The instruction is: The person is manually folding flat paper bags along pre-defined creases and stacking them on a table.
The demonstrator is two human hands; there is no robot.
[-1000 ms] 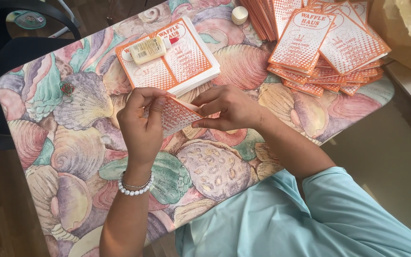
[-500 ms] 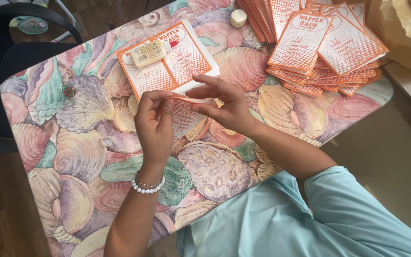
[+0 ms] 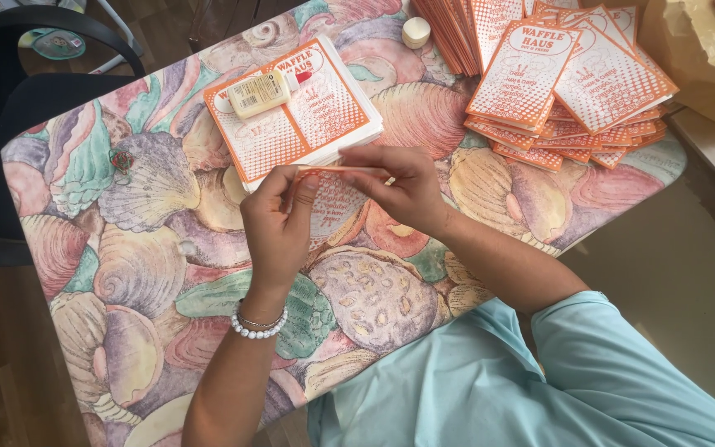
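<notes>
Fingers (image 3: 304, 186) of both hands pinch 1 orange-printed paper bag (image 3: 337, 199) just above the counter (image 3: 151, 273), creasing its top edge. Finished bags (image 3: 564, 74) look heaped at the far right, while a flat stack (image 3: 291, 124) under the glue bottle (image 3: 260, 93) seems left.

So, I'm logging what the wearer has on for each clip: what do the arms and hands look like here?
Both hands are bare, no gloves. The left hand has a white bead bracelet and a thin second band at the wrist; its forearm is uncovered. The right hand shows no rings or bands, and that arm has a light aqua short sleeve above the elbow.
</notes>
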